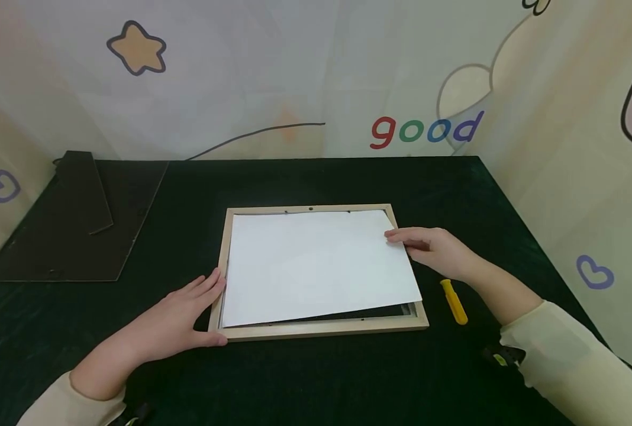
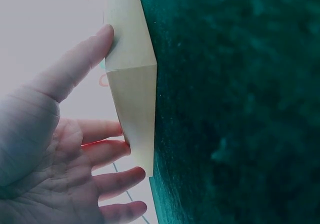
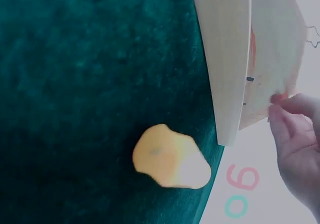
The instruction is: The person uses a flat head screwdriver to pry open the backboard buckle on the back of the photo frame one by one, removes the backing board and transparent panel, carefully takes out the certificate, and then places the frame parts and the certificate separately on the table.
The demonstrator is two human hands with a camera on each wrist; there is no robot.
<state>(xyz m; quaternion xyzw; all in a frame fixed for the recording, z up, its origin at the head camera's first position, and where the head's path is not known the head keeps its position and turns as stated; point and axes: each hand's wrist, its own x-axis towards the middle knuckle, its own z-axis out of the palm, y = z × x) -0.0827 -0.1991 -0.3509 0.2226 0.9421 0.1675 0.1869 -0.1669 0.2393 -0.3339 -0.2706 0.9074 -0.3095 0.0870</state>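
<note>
A light wooden picture frame [image 1: 326,329] lies on the dark green cloth in front of me. Over its opening is a white sheet [image 1: 316,266], its right side lifted so that a dark strip shows beneath the near right edge. My right hand [image 1: 438,251] pinches the sheet's right edge; the right wrist view shows the sheet [image 3: 275,49] bowed up above the frame's side [image 3: 225,59]. At the near left corner, my left hand [image 1: 180,319] touches the frame with fingers spread, its thumb on the near side and its fingers along the left side.
A yellow tool handle [image 1: 454,303] lies just right of the frame, beneath the right forearm. At the far left rests a black backing board [image 1: 39,242] with its stand leg [image 1: 86,189] on top. A printed curtain [image 1: 241,77] closes off the back and sides.
</note>
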